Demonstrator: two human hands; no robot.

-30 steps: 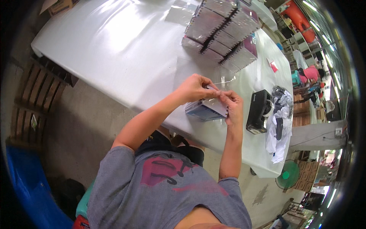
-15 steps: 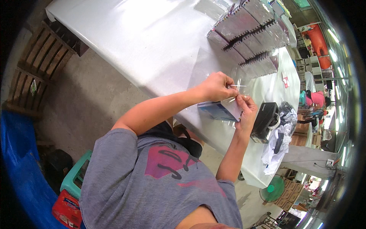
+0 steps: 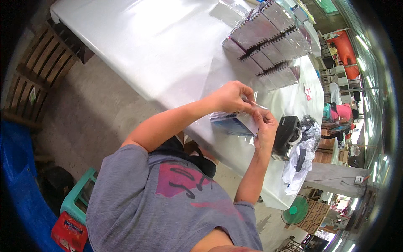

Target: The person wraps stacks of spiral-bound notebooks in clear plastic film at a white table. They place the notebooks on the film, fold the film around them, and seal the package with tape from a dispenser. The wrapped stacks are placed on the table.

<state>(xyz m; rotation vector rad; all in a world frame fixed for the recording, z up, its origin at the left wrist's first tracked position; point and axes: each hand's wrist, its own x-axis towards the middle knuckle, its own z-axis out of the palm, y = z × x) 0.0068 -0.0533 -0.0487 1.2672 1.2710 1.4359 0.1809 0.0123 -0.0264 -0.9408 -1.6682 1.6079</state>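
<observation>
A spiral-bound notebook [image 3: 235, 124] with a blue cover lies at the near table edge, inside a clear plastic wrapper [image 3: 262, 110]. My left hand [image 3: 236, 97] is above the notebook, its fingers pinching the wrapper's edge. Close against it, my right hand [image 3: 265, 127] grips the same edge at the notebook's right end, thumb and forefinger together. The fingertips hide part of the fold. A sheet of clear plastic [image 3: 214, 80] lies under and beyond my left forearm.
Stacked spiral notebooks [image 3: 268, 40] in clear wrap stand at the far right of the white table [image 3: 138, 50]. Right of my hands are a black box-shaped thing [image 3: 285, 136] with a white roll and crumpled white plastic [image 3: 297, 170]. A wooden slatted chair [image 3: 44, 63] stands left.
My hands have come closer together, and my left fingers have moved down onto the wrapper's edge beside my right. Thin white strips seen between the fingers before are now mostly covered.
</observation>
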